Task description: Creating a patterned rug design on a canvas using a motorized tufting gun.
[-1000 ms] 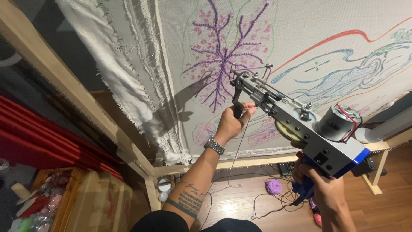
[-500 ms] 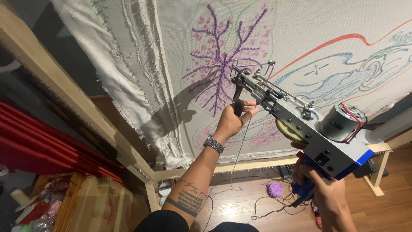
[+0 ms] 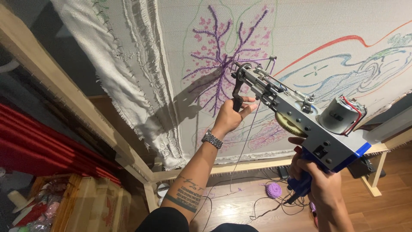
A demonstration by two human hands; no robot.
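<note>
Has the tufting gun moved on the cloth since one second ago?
Yes. The tufting gun has crept up the purple branch drawing; its tip now sits slightly higher along it, both hands gripping.

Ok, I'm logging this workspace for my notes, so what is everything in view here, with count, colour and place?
tufting gun: one, grey metal with blue handle, centre right, tip at the cloth
backing cloth: one, off-white with purple, red, blue and green line drawing, stretched on the frame
wooden frame: one, pale wood, left side and along the bottom
loose fringed cloth: one, white, hanging at left
yarn ball: one, purple, on the wood floor
cables: several, dark, on the floor
wristwatch: one, silver, left wrist
left hand: gripping the gun's black front handle
right hand: gripping the blue rear handle
</note>
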